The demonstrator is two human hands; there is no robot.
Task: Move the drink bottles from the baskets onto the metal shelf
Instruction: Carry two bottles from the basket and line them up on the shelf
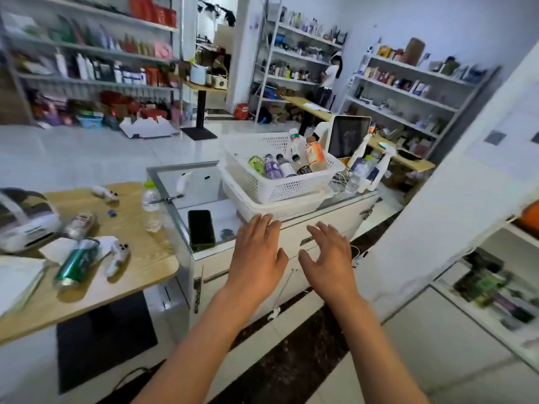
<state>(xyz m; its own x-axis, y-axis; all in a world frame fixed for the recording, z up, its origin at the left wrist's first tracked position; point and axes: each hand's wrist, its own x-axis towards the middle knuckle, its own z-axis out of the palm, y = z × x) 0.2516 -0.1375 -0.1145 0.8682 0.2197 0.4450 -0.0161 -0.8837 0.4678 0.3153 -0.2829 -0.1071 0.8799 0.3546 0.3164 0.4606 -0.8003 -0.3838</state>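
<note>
2 white perforated baskets [280,182] stacked, upper tilted in lower, on glass-top counter. Drink bottles [287,164] inside upper: green, purple, dark-capped ones leaning side by side, taller white btl w/ red-green label + orange carton at back right

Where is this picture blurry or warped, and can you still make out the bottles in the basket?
Head view: wide-angle bending curves the white wall at right and the far shelves; motion blur smears the right-edge shelf and the wooden table's clutter; the bottles in the top basket stay fairly sharp, labels unreadable; both open hands, left and right, look evenly lit, without harsh shadows.
</note>
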